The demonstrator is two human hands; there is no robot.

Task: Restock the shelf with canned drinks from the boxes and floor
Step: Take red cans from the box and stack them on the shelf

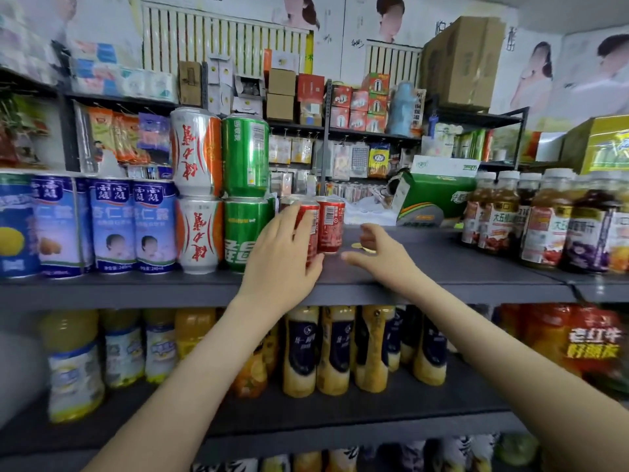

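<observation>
1. grips the near red can with the left hand: fingers up along its left side, thumb round its lower right, palm over its front.
2. near red can upright on the grey shelf, base flat on the board.
3. close on the right of the near red can and a little behind it: a second red can, upright, barcode facing out; touching or not, cannot tell.
4. holds the right hand right of the near red can, past the second red can, low over the shelf; fingers loosely curled, thumb pointing left, nothing in it.
5. hands apart, not touching each other.
6. just left of the near red can: green cans, one stacked on another, both upright.
7. farther left of the near red can: white-and-orange cans stacked the same way, then a row of blue cans.
8. well to the right of the near red can, on the same board: a cluster of white-capped juice bottles.
9. behind and to the right of the near red can: a green carton, lying tilted.
10. below the near red can, one shelf down: yellow bottles with dark labels, upright.
11. right of the near red can, by the right hand: a small yellow thing on the board, too blurred to name.
</observation>
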